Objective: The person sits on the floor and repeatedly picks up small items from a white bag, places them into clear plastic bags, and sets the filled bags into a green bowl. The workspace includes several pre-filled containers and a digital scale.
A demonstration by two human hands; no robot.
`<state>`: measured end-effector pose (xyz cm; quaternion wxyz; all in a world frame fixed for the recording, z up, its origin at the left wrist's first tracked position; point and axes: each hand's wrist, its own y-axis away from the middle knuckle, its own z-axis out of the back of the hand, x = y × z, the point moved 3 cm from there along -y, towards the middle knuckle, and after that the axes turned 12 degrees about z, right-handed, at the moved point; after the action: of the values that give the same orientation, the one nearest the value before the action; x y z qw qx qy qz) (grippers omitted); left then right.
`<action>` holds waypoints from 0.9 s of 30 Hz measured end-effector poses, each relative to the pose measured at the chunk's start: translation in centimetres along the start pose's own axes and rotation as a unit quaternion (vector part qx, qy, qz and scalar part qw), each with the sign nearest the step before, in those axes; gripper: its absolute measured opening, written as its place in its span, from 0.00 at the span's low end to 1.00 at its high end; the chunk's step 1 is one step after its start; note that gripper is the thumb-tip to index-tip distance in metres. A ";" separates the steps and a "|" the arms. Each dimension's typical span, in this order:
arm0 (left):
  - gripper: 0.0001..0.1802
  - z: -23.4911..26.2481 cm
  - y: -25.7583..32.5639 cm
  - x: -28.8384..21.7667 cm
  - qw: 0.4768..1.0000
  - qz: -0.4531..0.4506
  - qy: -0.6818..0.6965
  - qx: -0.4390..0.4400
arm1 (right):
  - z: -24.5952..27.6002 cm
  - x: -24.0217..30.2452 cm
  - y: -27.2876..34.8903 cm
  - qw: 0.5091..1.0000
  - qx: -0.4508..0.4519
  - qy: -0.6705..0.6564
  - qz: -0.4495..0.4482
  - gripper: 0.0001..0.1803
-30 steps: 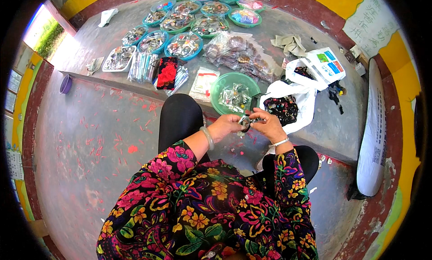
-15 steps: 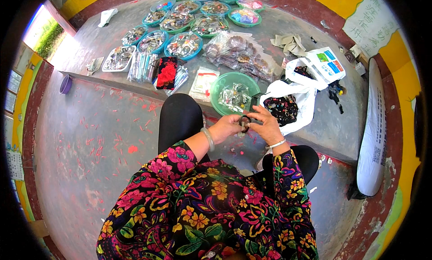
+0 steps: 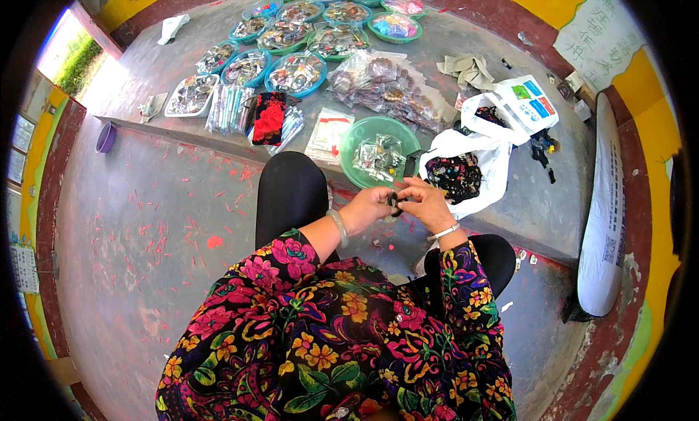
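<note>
My left hand [image 3: 365,210] and my right hand [image 3: 429,207] meet in front of my knees, fingers pinched around a small black hair tie [image 3: 394,200]. Fingertips cover much of it, and a pale bit shows just below. Just beyond my hands, on the raised concrete ledge, rests a green basin [image 3: 350,150] with small clear packets [image 3: 378,157] inside. To the right of it, a white plastic bag [image 3: 497,182] lies open, full of black bands with coloured bits [image 3: 455,179].
Farther back stand several basins [image 3: 297,92] of packaged trinkets and a heap of clear bags [image 3: 389,86]. A red-and-black floral pouch [image 3: 270,119] lies left of some flat packets [image 3: 329,135]. A long wrapped board [image 3: 603,217] leans by the right wall. A purple bowl [image 3: 106,138] sits far left.
The black loop showed as an open ring before; now my fingers have closed in and cover more of it. My right fingers have folded down slightly and drawn nearer the left.
</note>
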<state>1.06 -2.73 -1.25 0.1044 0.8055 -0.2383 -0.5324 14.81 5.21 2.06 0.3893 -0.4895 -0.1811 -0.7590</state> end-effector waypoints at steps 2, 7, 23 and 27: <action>0.17 -0.3 0.1 -0.1 1.000 -0.008 0.007 0.002 | 0.0 0.0 0.0 1.000 0.015 0.018 0.005 0.11; 0.17 -0.9 0.6 -0.7 1.000 -0.010 -0.022 -0.008 | 0.0 0.0 -0.1 0.994 0.083 0.064 0.035 0.09; 0.11 -0.7 0.6 -0.7 0.993 0.006 0.119 -0.017 | -1.2 0.5 -0.1 0.994 -0.108 0.010 0.015 0.08; 0.11 -0.7 0.8 -0.9 0.983 -0.011 0.170 -0.067 | -1.6 0.8 -0.4 0.974 -0.202 -0.094 -0.028 0.09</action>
<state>1.16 -3.05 0.15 0.1910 0.8782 -0.1720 -0.4035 13.36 4.08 2.04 0.2423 -0.6221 -0.0734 -0.7409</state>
